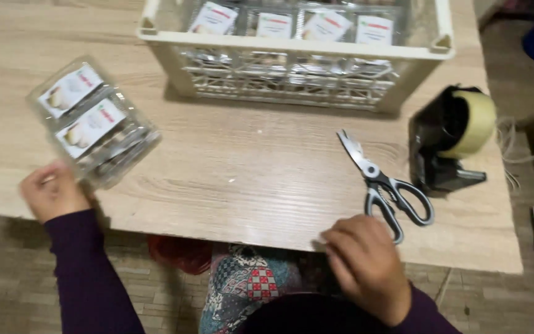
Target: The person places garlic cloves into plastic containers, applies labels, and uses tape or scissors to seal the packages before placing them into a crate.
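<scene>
Nearest the camera, the right hand (pixel 366 266) rests at the front edge of the tabletop (pixel 248 179), its fingers (pixel 341 238) curled loosely downward and holding nothing — the black-handled scissors (pixel 387 185) lie just beside it, blades shut and pointing away toward the crate; whether a fingertip touches the handle loop cannot be told; a dark purple sleeve (pixel 88 278) covers the left forearm, and below the table edge a patterned cloth (pixel 245 287) shows over the lap; to the left, the left hand (pixel 50 188) grips the near corner of a stack of clear plastic clamshell packs (pixel 91 120), fingers closed around the edge; the packs carry white labels and sit tilted on the light wood surface, well apart from the scissors; right of the scissors stands a black tape dispenser (pixel 443 145) with a roll of yellowish tape (pixel 474 120) mounted on it, near the right edge of the tabletop; farthest back, a cream plastic crate (pixel 292 59) with lattice sides holds more labelled clear packs (pixel 326 25) laid in a row — their contents too blurred to tell.
</scene>
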